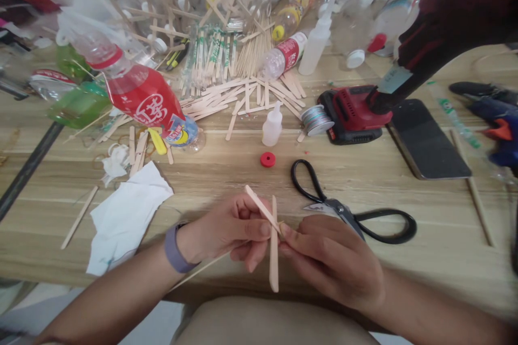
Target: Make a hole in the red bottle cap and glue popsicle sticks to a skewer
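Observation:
Two flat wooden craft sticks (pixel 274 264) cross each other in front of me, near the table's front edge. My left hand (pixel 238 229), with a grey band on its wrist, grips them, thumb close to the crossing. From the other side my right hand (pixel 324 253) pinches at the same crossing, its fingertips partly hiding the joint. A thin wooden skewer (pixel 206 269) passes under my left hand; how it meets the craft sticks is hidden. Black-handled scissors (pixel 340 210) lie just beyond my right hand. Past the hands are a red cap (pixel 267 159) and a small dropper bottle (pixel 272 126).
A cordless drill (pixel 360 113), a thread spool (pixel 318 120) and a phone (pixel 429 137) sit right of centre. To the left are a red-labelled bottle (pixel 145 97) and white paper (pixel 127 218). Loose sticks (pixel 220 98) and several plastic bottles (pixel 285 54) crowd the back.

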The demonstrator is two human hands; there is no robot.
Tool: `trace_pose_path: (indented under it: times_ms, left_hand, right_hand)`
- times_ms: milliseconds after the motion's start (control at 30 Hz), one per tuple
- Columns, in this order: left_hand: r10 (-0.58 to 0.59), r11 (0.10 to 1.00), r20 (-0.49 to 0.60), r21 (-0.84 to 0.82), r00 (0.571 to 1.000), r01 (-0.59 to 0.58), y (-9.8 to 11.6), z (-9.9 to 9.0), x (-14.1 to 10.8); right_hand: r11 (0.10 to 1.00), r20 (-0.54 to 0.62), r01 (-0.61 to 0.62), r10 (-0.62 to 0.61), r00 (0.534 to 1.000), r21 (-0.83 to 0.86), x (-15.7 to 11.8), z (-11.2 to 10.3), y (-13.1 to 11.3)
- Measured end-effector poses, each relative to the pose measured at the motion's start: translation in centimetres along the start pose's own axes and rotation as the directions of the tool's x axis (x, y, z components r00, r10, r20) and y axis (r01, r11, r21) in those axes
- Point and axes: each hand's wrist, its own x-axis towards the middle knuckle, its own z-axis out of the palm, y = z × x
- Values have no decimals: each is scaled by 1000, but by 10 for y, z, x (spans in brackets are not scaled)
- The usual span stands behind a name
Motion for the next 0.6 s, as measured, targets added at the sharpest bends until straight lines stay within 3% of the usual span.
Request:
trace_pose_path:
  times_ms: [600]
  left_hand:
    - [6,999,18,-39,1000,-5,-2,-2,0]
  right_hand:
    - [999,-13,1,-1,1000,-39,1,-1,-2]
